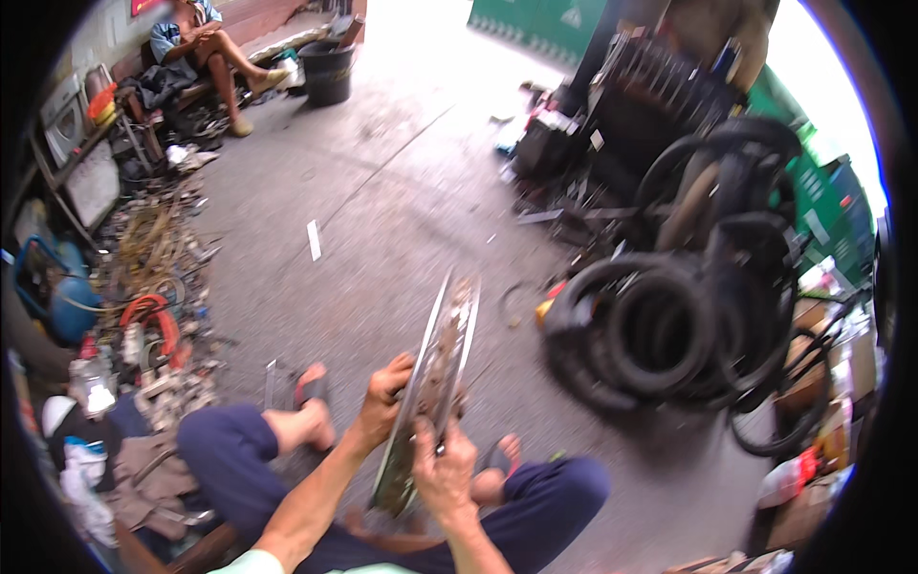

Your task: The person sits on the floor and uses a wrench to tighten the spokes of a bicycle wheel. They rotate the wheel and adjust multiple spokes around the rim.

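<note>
Between my knees stands what looks like a metal wheel rim (442, 359), seen edge-on and tilted. Its two edges are shiny, and the channel between them is brown with dirt or rust. My left hand (383, 394) is closed on its left edge, fingers curled. Lower down on the right side, my right hand (445, 469) grips it, with the thumb lying up along the channel. The rim's lower end is near my lap, and motion blurs the picture a little.
Black tyres (660, 330) are heaped at the right. Scrap parts and hoses (158, 316) line the left side. A black bucket (326, 73) stands far back, near a seated person (206, 57). A pale strip (314, 240) lies on the concrete floor (287, 297).
</note>
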A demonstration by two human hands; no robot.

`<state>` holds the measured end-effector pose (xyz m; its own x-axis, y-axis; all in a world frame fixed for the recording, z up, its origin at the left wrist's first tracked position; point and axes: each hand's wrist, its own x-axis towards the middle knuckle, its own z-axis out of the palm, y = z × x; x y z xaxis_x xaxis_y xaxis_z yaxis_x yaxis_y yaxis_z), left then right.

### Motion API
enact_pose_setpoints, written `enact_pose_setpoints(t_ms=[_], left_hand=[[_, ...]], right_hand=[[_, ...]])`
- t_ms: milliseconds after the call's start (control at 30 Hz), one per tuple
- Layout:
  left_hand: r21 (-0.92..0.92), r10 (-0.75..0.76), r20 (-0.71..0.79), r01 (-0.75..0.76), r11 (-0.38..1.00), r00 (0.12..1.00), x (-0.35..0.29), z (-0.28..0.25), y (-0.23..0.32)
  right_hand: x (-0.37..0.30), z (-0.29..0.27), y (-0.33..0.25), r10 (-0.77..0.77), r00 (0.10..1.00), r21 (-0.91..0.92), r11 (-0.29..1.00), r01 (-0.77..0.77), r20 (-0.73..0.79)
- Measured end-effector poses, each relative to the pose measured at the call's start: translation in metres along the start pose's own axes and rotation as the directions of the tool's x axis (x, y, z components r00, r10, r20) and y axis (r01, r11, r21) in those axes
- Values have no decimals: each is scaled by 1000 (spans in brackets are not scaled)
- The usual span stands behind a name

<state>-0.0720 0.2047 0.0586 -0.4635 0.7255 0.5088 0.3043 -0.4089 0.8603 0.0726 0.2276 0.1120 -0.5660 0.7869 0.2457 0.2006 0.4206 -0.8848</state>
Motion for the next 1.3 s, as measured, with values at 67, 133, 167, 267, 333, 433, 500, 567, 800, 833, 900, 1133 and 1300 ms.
enact_pose_setpoints(t_ms=[67,133,167,267,333,433,500,567,800,833,900,1133,1300], left_hand=[[26,103,-2,-103,994,995,18,2,-13],[60,105,29,-107,992,994,29,0,-25],[88,95,54,-99,991,994,32,0,-30],[59,113,-64,-110,992,992,38,14,-33],[158,124,-98,-107,982,987,40,15,-30],[245,211,-180,-164,956,961,44,17,-24],[292,241,-214,-173,941,947,44,19,-21],[318,260,-214,-185,930,942,45,19,-19],[-304,-263,-179,201,931,948,20,18,-35],[-359,-287,-130,225,906,949,17,16,-33],[-259,-262,-53,240,936,964,10,13,-38],[148,114,33,-118,982,993,20,23,-19],[129,124,57,-130,983,991,24,17,-7]], right_hand=[[15,-6,4,57,995,-29,998,-55,85],[33,-11,-1,142,981,-120,985,-127,128],[42,-16,-20,249,959,-178,958,-224,135],[46,-21,22,205,961,-88,978,-191,184],[49,-23,32,174,970,-99,982,-159,169],[53,-27,31,148,971,-91,987,-133,186],[54,-28,21,151,969,-75,987,-139,196],[54,-31,21,150,962,-81,988,-135,229],[50,-28,35,141,929,-3,989,-149,341],[48,-30,39,119,923,12,991,-133,366],[39,-32,36,140,919,2,988,-151,370],[31,-50,45,170,914,5,983,-185,369],[27,-43,47,77,944,34,995,-92,321]])
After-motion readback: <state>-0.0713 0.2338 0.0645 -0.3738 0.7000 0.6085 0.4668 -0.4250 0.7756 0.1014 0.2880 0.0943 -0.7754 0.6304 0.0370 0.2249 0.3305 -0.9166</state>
